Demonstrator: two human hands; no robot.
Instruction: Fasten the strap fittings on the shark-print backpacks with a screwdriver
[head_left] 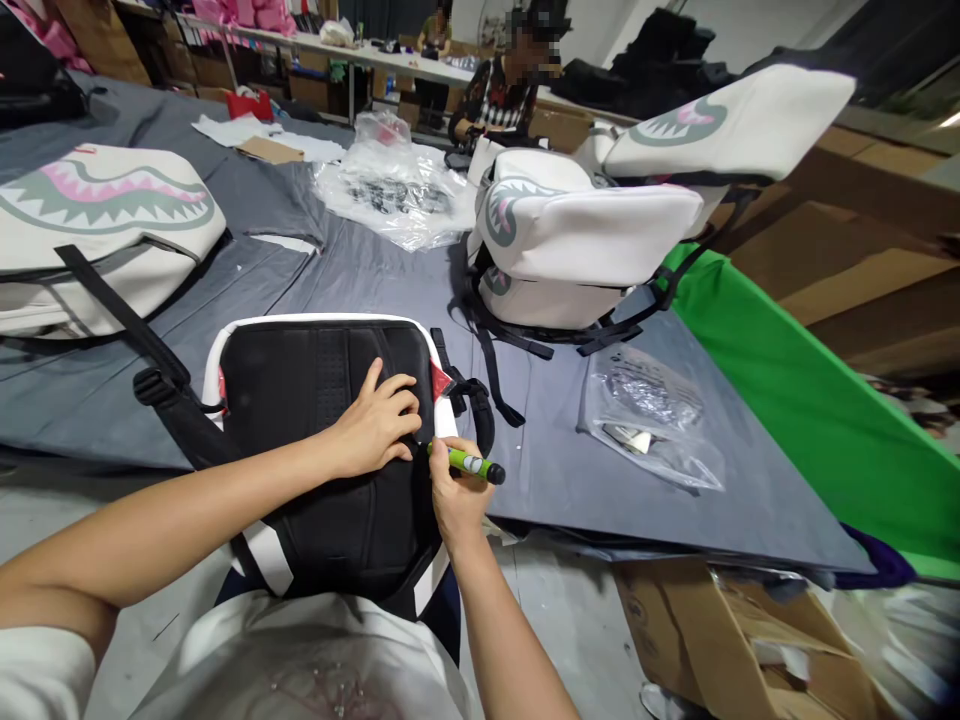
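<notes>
A black-backed backpack (277, 370) with white edging lies back side up, partly over the table's front edge and against my body. My left hand (380, 420) rests on its padded back, fingers spread and bent, close to the right side. Just right of it, my right hand (459, 495) grips a green marker (469, 463) with a black end. The marker's inner end points at the backpack's right edge; whether the tip touches is hard to see. Small red patches show at both side edges, one being a red corner piece (441, 381). Black straps hang out on either side.
White backpacks with shark-mouth prints lie at left (112, 200) and in a pile at right (592, 235). Clear plastic bags (649, 410) lie on the grey-covered table (540, 470). A green panel (787, 400) borders the right, with a cardboard box (720, 640) below. People sit behind.
</notes>
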